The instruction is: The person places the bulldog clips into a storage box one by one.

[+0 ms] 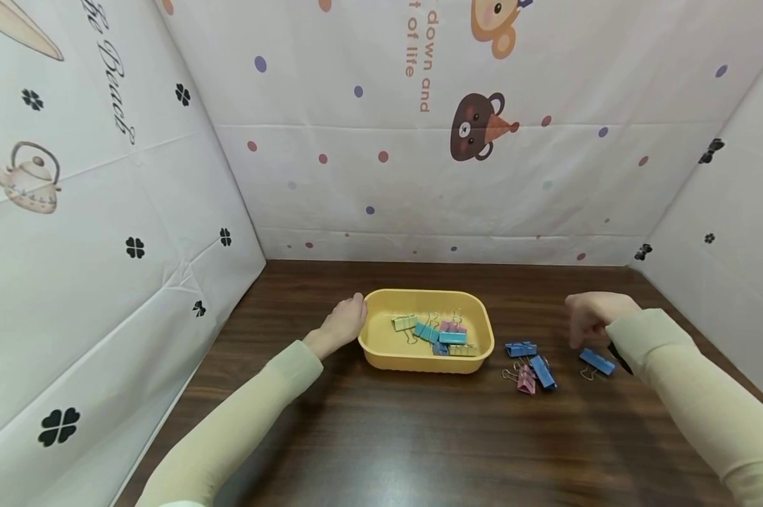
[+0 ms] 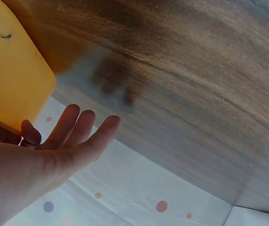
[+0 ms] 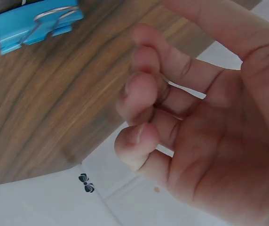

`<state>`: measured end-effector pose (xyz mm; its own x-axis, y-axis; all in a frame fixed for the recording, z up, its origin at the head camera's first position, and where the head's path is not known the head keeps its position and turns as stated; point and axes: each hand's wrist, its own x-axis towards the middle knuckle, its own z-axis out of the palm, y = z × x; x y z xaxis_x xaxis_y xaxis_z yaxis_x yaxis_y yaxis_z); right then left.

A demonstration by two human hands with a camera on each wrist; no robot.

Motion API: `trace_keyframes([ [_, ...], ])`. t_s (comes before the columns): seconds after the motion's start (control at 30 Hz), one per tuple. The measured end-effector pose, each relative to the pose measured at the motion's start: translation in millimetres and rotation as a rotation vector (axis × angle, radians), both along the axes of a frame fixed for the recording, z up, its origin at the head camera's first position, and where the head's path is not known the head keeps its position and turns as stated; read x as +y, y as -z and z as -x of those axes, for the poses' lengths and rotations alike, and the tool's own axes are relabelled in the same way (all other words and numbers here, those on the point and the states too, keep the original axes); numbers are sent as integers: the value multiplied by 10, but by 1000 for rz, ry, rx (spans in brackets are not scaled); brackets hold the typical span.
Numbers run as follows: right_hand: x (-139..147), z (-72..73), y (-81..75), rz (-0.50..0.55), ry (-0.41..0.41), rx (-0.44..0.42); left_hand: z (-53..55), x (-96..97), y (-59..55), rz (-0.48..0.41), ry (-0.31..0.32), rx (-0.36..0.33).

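Observation:
A yellow plastic basket (image 1: pixel 391 362) stands mid-table with several binder clips inside, green, teal, blue and pink. At its left end my left hand (image 1: pixel 343 322) pinches the rim. The left wrist view shows one bent finger against the basket (image 2: pixel 17 70) while the other fingers extend free. My right hand (image 1: pixel 600 313) hovers on the right, just behind a lone blue binder clip (image 1: pixel 597 362). Its fingers (image 3: pixel 146 89) are loosely bent with nothing visible in them, and the blue clip (image 3: pixel 35 26) lies apart from them on the table.
Between the basket and my right hand lie two blue binder clips (image 1: pixel 543 372) and a pink binder clip (image 1: pixel 526 380), bunched together. The dark wooden table (image 1: pixel 419 436) is bounded by a white printed cloth (image 1: pixel 331 190) at the back and both sides.

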<state>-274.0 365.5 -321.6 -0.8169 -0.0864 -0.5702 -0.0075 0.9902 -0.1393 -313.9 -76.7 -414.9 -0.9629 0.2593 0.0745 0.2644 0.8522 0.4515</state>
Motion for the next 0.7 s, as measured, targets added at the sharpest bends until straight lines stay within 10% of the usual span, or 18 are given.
trace_keyframes([
  [0.43,102,-59,82,-38,109,-55,-12,15,-20,9,0,-5],
  [0.7,126,-103,127,-126,36,-13,-8,17,-8,7,2,-3],
])
